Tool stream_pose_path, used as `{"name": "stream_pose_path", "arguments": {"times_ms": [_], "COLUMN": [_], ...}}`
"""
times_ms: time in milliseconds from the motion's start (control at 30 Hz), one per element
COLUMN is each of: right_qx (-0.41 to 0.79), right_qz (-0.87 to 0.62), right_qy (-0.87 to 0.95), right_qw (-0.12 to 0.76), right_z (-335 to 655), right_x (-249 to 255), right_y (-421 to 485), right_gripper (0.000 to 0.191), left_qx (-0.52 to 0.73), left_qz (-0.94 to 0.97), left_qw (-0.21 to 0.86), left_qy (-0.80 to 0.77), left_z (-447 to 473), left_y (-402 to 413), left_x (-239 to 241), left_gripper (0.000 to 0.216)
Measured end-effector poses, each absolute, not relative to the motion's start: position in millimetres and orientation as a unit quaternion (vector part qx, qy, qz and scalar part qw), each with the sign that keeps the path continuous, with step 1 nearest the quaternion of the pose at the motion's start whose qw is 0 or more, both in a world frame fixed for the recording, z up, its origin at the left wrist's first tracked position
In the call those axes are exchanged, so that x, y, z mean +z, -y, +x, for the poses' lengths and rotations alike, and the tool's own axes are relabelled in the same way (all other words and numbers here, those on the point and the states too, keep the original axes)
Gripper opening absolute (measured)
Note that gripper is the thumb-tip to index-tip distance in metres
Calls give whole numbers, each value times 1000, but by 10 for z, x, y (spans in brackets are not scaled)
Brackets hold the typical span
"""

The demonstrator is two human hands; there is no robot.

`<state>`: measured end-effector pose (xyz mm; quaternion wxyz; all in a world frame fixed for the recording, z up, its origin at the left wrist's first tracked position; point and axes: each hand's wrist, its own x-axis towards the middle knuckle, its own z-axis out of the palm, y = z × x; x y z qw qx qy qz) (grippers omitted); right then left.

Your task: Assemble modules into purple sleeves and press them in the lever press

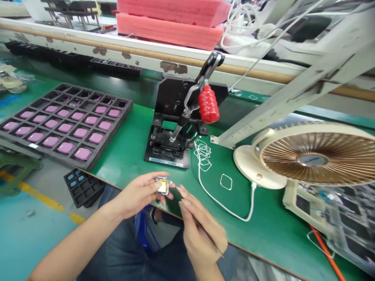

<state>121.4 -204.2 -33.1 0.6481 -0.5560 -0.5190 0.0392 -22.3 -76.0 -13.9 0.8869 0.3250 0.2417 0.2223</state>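
Note:
Between the thumb and fingers of my left hand [145, 191] is a small square electronic device [162, 185], its inside showing a yellow and white part. My right hand [202, 230] grips dark tweezers [176, 193] like a pen, and their tips reach the device's right edge. Something thin and pale shows at the tips, too small to make out. Just beyond my hands stands a black toggle-clamp press [171, 140] with a red handle [208, 104]. Thin white square rings [202, 152] lie in a pile to its right, and a single ring [226, 182] lies nearer me.
A dark foam tray [96, 150] with pink-covered pieces sits at the left. On the right are a cream fan [259, 168], its white cable [216, 201] and a slanted white post [281, 86]. Pink foam blocks [170, 29] rest on the shelf above. A black tray [83, 189] is below the table edge.

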Motion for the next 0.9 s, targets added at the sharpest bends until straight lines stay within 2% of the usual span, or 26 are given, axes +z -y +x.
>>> {"name": "stream_pose_path", "arguments": {"times_ms": [100, 233, 300, 367, 467, 533, 900], "right_qx": [26, -51, -71, -62, -12, 7, 32], "right_qz": [-566, -603, -634, -687, -759, -775, -815], "right_qy": [485, 439, 415, 416, 447, 455, 407], "right_qw": [666, 664, 648, 593, 474, 438, 411], "right_z": [1266, 1582, 1854, 2153, 2512, 2636, 2708], "right_x": [-289, -133, -33, 61, 165, 200, 166], "right_y": [2064, 1986, 1871, 1729, 1547, 1489, 1541], "right_gripper": [38, 29, 20, 16, 24, 27, 65], "left_qx": [229, 232, 233, 230, 229, 235, 278], "left_qz": [318, 307, 303, 303, 301, 294, 305], "left_qw": [885, 878, 875, 873, 874, 877, 873], "left_qy": [-253, -284, -297, -305, -306, -299, -259], "left_z": [-210, -231, -238, -236, -231, -230, -241], "left_y": [774, 770, 762, 758, 761, 765, 759], "left_x": [-104, -73, -64, -50, -21, -11, -88], "left_gripper": [42, 48, 48, 47, 42, 39, 50]}}
